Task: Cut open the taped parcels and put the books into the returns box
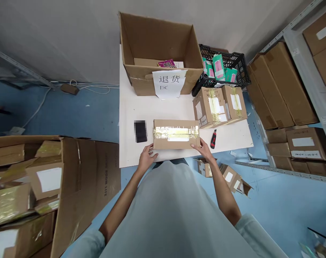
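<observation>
A taped cardboard box (176, 144) with a white label lies lengthwise before me on the white table (133, 157). My left hand (146, 158) is at its lower left corner, fingertips touching the edge and the thumb spread away from it. At the lower right corner, my right hand (204, 149) grips the box, its thumb on the near face and fingers along the end. Left of the box lies a dark flat object (141, 132), partly pixelated. A red and black box cutter (213, 139) rests to the right of my right hand.
Behind stands a large open carton (141, 80) with a paper sign (169, 83). Two taped boxes (209, 107) sit right, before a black crate (239, 62) of green and pink packets. A big carton of parcels (90, 172) is on the left, shelving (294, 46) on the right.
</observation>
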`<state>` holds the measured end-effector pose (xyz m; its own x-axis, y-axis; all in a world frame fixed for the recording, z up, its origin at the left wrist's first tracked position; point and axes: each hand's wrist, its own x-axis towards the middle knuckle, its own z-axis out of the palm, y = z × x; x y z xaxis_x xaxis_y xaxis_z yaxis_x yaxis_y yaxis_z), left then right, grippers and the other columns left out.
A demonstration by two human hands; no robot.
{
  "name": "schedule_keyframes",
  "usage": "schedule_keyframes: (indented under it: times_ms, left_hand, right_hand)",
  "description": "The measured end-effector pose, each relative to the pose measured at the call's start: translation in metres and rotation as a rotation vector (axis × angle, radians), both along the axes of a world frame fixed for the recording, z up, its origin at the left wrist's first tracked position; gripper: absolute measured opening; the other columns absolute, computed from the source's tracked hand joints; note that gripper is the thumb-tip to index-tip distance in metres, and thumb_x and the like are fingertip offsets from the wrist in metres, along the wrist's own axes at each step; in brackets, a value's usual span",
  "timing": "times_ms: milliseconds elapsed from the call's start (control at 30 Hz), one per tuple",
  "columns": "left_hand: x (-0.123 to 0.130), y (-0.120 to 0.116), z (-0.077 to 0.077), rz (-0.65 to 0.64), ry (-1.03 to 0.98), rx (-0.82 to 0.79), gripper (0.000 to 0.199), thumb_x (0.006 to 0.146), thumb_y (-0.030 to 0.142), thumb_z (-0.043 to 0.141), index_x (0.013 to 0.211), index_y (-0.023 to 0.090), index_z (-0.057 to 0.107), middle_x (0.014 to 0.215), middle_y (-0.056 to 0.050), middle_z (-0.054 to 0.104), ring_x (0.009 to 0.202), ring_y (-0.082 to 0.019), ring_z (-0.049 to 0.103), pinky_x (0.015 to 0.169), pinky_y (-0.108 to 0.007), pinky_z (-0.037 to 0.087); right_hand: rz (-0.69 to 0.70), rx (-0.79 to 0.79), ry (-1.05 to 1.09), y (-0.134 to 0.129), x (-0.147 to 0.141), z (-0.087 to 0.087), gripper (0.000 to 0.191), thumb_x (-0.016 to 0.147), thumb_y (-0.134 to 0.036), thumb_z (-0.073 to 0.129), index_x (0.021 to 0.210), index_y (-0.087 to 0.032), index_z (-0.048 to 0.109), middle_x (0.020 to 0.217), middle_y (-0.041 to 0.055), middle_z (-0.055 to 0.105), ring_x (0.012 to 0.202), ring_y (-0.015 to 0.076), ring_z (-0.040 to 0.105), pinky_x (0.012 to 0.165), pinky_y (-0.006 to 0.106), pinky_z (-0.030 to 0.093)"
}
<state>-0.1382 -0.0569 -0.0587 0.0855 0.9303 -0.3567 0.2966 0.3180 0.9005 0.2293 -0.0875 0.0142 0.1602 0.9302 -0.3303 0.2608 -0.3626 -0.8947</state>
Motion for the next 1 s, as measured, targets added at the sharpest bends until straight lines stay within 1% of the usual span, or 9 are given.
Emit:
schedule_keyframes:
  times_ms: [200,333,467,567,633,733,833,900,1000]
  left_hand:
    - [0.002,0.004,-0.01,-0.048,0.033,-0.037,0.067,0.081,0.018,0.075,0.147,0.022,0.064,0.148,-0.014,0.066,0.129,-0.029,0.073,0.114,-0.049,0.062]
    - [-0.006,0.013,-0.022,-0.093,0.104,0.025,0.074,0.078,0.009,0.065,0.151,0.02,0.062,0.153,-0.015,0.066,0.142,-0.034,0.064,0.124,-0.054,0.054]
    - [-0.023,0.048,-0.036,-0.034,0.261,0.098,0.076,0.077,0.005,0.063,0.153,0.011,0.06,0.159,-0.02,0.062,0.162,-0.04,0.043,0.139,-0.059,0.031]
    - [-0.031,0.084,-0.043,-0.03,0.308,0.114,0.078,0.077,0.003,0.064,0.154,0.001,0.055,0.166,-0.025,0.054,0.17,-0.042,0.026,0.141,-0.059,0.019]
    - [-0.033,0.106,-0.046,-0.038,0.312,0.108,0.078,0.078,0.002,0.064,0.155,-0.001,0.053,0.171,-0.026,0.049,0.171,-0.044,0.019,0.14,-0.064,0.013]
    - [-0.032,0.129,-0.051,-0.028,0.295,0.095,0.07,0.08,0.004,0.067,0.15,0.002,0.058,0.171,-0.025,0.05,0.172,-0.043,0.018,0.139,-0.067,0.007]
    - [-0.03,0.142,-0.054,0.033,0.255,0.077,0.051,0.083,0.015,0.076,0.132,0.006,0.069,0.159,-0.023,0.062,0.171,-0.041,0.024,0.139,-0.065,0.008]
    - [-0.031,0.146,-0.055,0.057,0.247,0.069,0.043,0.083,0.023,0.081,0.123,0.01,0.071,0.152,-0.023,0.068,0.17,-0.042,0.026,0.139,-0.066,0.01]
    - [-0.034,0.139,-0.051,0.015,0.247,0.093,0.048,0.083,0.023,0.079,0.128,0.01,0.069,0.156,-0.022,0.065,0.171,-0.044,0.024,0.139,-0.067,0.009]
  right_hand:
    - [0.032,-0.063,0.03,-0.008,-0.006,-0.003,0.108,0.066,-0.055,0.1,0.159,-0.022,0.058,0.156,0.0149,0.068,0.141,0.0338,0.067,0.122,0.047,0.054]
    - [-0.016,-0.06,0.007,-0.013,-0.01,-0.014,0.105,0.071,-0.057,0.097,0.161,-0.022,0.054,0.154,0.0165,0.069,0.141,0.0342,0.066,0.124,0.051,0.052]
    - [-0.025,-0.052,-0.008,-0.011,-0.013,-0.016,0.103,0.074,-0.057,0.095,0.162,-0.023,0.053,0.153,0.0154,0.069,0.141,0.0332,0.067,0.124,0.05,0.052]
    - [-0.012,-0.048,0.0,-0.008,-0.013,-0.013,0.104,0.074,-0.057,0.096,0.162,-0.023,0.053,0.15,0.0148,0.071,0.141,0.0326,0.067,0.124,0.05,0.052]
    - [-0.004,-0.05,0.004,-0.007,-0.013,-0.012,0.104,0.074,-0.057,0.095,0.163,-0.022,0.052,0.151,0.0146,0.071,0.141,0.0319,0.067,0.125,0.05,0.051]
    - [-0.007,-0.049,0.008,-0.006,-0.011,-0.012,0.106,0.074,-0.054,0.095,0.165,-0.022,0.049,0.157,0.0149,0.066,0.145,0.0312,0.064,0.126,0.049,0.048]
    - [-0.01,-0.056,-0.016,-0.006,-0.009,-0.013,0.108,0.075,-0.052,0.094,0.168,-0.023,0.046,0.163,0.0147,0.062,0.15,0.0308,0.06,0.127,0.049,0.047]
    - [-0.003,-0.068,-0.028,-0.007,-0.006,-0.013,0.108,0.076,-0.051,0.094,0.168,-0.023,0.045,0.162,0.0143,0.062,0.148,0.0308,0.061,0.126,0.049,0.048]
    - [0.01,-0.056,-0.015,-0.007,-0.001,-0.014,0.107,0.076,-0.048,0.094,0.168,-0.024,0.046,0.161,0.0136,0.063,0.145,0.0305,0.063,0.124,0.047,0.049]
